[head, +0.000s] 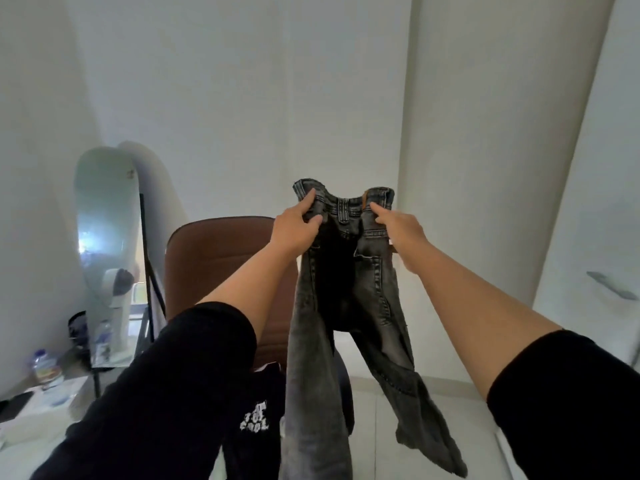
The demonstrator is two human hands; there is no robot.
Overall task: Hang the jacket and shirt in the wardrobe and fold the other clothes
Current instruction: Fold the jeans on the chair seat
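arms – both outstretched, raised; left hand (294, 226) – fingers curled, gripping; right hand (398, 230) – pinching

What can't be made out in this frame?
Head view only:
- Jeans hems: the left leg runs off the bottom edge.
- Black printed garment on the chair: type unclear, half hidden by the left sleeve.
- Right hand grip: fingers hidden behind the waistband.
- Items by the mirror: blurred.

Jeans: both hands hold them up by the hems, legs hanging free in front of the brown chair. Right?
Not quite. In the head view, the left hand and right hand grip the jeans at the waistband, not the hems. The legs do hang free in front of the brown chair.
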